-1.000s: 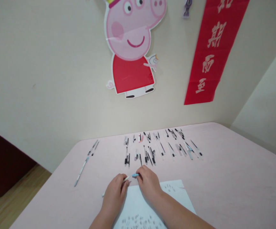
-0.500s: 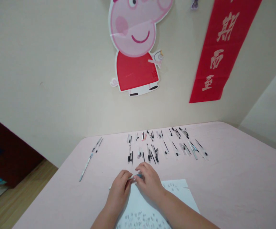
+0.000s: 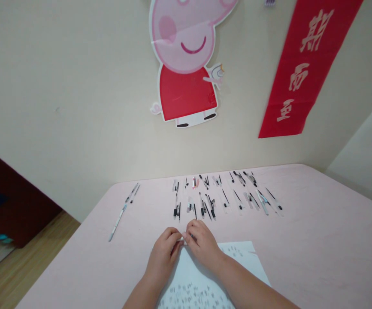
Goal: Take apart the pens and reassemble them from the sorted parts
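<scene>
My left hand [image 3: 164, 254] and my right hand [image 3: 204, 243] meet above the top of a white sheet of paper [image 3: 190, 271] covered in handwriting. Between their closed fingertips is a slim, pale pen [image 3: 182, 238]; only a short bit of it shows, the rest being covered by the fingers. Each hand pinches one end of it. Just beyond my hands lie rows of taken-apart pen parts, among them a black pen piece [image 3: 211, 208] and a thin refill [image 3: 226, 197].
A long pale-blue pen [image 3: 117, 223] lies on the left of the pink tabletop [image 3: 76, 262], with a shorter pen piece [image 3: 134, 194] near its far end. The wall behind carries a cartoon pig cutout [image 3: 187, 92] and a red banner [image 3: 297, 77].
My fingers have drawn closer together around the pen, and the blue part that showed in my right hand is now mostly covered. The camera view has shifted slightly.
</scene>
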`<state>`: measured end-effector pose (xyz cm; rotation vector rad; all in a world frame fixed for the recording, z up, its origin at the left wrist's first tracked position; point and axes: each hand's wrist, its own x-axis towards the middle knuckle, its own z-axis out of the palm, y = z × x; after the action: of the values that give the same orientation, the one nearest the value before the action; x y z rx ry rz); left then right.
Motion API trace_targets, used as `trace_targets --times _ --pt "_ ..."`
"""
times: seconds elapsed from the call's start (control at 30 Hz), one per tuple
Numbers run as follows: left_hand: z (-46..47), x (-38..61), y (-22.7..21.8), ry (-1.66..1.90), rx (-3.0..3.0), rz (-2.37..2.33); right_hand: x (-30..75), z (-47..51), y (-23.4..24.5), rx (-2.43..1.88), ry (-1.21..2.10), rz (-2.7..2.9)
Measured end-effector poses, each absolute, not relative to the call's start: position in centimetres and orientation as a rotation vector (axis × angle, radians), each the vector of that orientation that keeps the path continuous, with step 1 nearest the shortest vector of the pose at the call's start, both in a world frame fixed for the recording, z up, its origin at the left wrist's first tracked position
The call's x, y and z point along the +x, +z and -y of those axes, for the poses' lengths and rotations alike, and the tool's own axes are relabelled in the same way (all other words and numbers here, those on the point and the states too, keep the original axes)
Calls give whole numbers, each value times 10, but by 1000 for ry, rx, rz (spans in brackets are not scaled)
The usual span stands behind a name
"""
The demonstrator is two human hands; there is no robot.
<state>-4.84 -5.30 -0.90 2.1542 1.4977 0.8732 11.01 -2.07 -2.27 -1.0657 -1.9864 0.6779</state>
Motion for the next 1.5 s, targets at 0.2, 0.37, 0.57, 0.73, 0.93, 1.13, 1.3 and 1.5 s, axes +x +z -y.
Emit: trace_targets --times 0.2,0.37,0.57,0.73,0.93,1.13,1.3,1.5 --pt "51 -50 -11 842 2166 -1540 108 19 -28 -1008 731 1934" --pt "51 -52 -14 857 2151 -1520 107 20 -28 -981 781 1867" --pt "52 -52 -12 855 2105 -1483 106 19 -30 -937 794 1833" --pt "51 -52 -12 846 2122 -1501 106 18 -32 -954 813 1819" --pt "52 -52 -13 857 2155 -1515 106 19 -28 -1034 850 1779" --pt "51 -51 -13 840 2216 -1537 107 15 -32 -1041 767 1836" --pt "51 -52 -15 804 2252 -1530 107 14 -36 -993 768 1852" --pt "51 -52 -11 758 2243 -1549 106 15 -34 -960 821 1787"
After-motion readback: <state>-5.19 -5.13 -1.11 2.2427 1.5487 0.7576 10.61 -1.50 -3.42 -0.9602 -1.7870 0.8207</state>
